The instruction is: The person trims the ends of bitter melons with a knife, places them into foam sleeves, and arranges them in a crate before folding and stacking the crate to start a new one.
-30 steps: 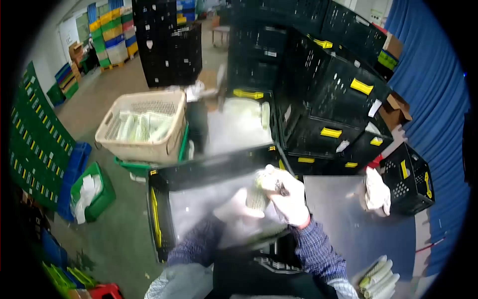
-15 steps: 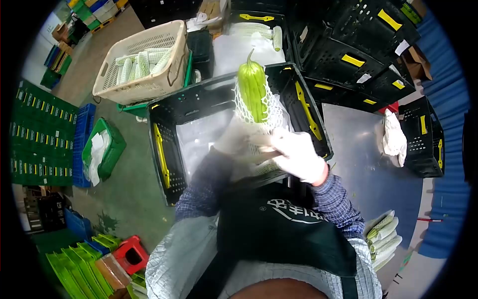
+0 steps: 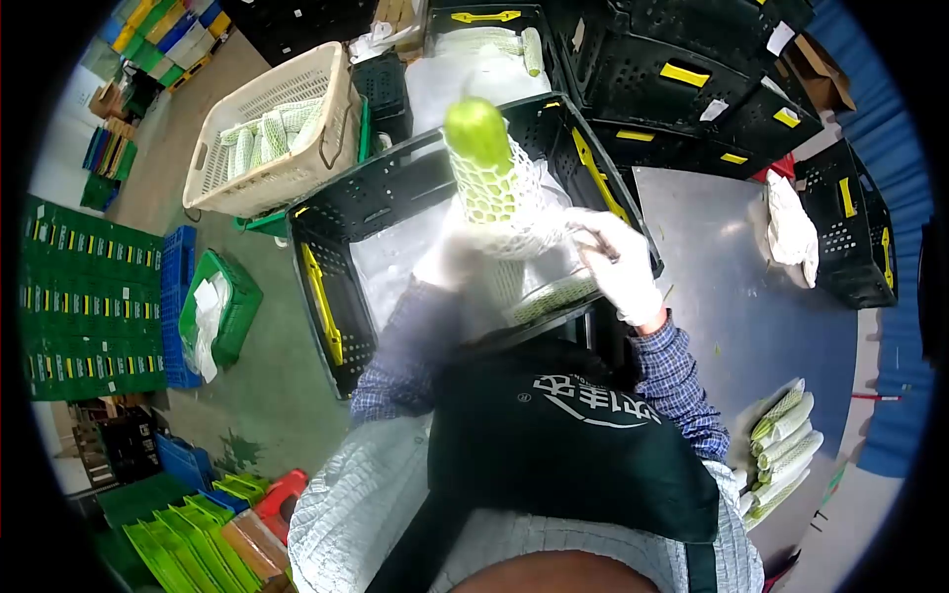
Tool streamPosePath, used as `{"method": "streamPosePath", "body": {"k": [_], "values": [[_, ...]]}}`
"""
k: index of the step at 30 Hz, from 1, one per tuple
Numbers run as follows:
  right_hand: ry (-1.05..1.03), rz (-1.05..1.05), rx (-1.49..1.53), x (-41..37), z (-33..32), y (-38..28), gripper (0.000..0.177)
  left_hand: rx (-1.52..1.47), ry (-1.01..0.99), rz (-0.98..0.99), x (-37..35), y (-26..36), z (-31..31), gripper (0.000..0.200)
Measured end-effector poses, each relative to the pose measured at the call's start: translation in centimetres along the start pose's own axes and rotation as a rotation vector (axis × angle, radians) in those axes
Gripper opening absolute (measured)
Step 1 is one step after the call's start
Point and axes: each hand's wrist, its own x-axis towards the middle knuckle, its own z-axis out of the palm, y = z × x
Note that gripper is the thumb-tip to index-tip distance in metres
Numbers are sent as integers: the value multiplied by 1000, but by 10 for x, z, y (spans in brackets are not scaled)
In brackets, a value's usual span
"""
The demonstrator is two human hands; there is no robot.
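Over a plastic-lined black crate (image 3: 326,296), a person in white gloves holds a green gourd (image 3: 477,130) upright, its rounded tip bare and its lower part inside a white foam net (image 3: 502,203). Right hand (image 3: 623,269) sits just beside the net's flared lower edge, fingers (image 3: 596,235) curled shut and pinching that edge. Left hand (image 3: 445,259) is at the base of the netted gourd but badly motion-blurred; can't tell how far it's closed or exactly what it grips. Gourd stands above the crate's middle, near its far wall, w/ more netted pieces lying low in the crate near the right hand.

To the person's right, a grey metal table (image 3: 732,306) carries a crumpled white cloth (image 3: 791,232) at its far end and a stack of netted gourds (image 3: 781,440) at its near edge. To the left, beyond the crate, a beige basket (image 3: 331,109) holds more netted gourds. Stacked black crates (image 3: 692,74) w/ yellow handles fill the far right; a green bin (image 3: 237,306) w/ white scraps sits on the floor at left.
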Motion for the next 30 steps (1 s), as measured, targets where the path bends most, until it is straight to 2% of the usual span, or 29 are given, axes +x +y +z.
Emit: {"method": "streamPosePath", "body": {"k": [2,3,5,6,10,14,15,18,20,21,22,24,25,26,28,29,30], "values": [[249,-75,-278,4,-16,1,36,5,116,-103,-2,14,16,43],[303,-113,-379,9,-21,-2,37,167,188,-127,-1,12,15,43],[358,-146,-616,19,-32,-28,37,986,141,-24,-3,2,2,40],[376,-244,-735,26,-34,-38,35,712,200,-145,-6,-4,-3,52],[314,-403,-794,41,-35,-44,37,771,133,-119,-9,-14,5,57],[291,-344,-788,43,-28,-33,44,667,48,-170,-16,-8,23,55],[306,-319,-727,42,-32,-12,43,853,44,-161,-19,-18,-3,66],[267,138,-894,25,-61,42,34,805,20,-65,-20,-9,9,55],[331,148,-700,13,-71,59,30,982,136,-33,-16,-5,15,62],[334,194,-575,12,-66,42,26,1195,95,-68,-18,-1,16,59],[372,107,-344,11,-57,39,23,1407,33,-114,-17,1,15,56],[214,429,-112,12,-49,6,26,804,88,-40,-7,-5,4,60],[119,534,-59,15,-46,-4,30,981,61,26,-5,-6,5,60],[91,561,167,17,-39,-7,35,1155,31,96,-3,-8,6,60],[88,531,548,11,-24,3,35,935,57,61,-3,-6,10,60],[-26,562,736,7,-25,10,33,825,73,46,-3,-5,12,60],[38,612,794,5,-20,7,35,861,56,92,0,-4,11,60]]}}
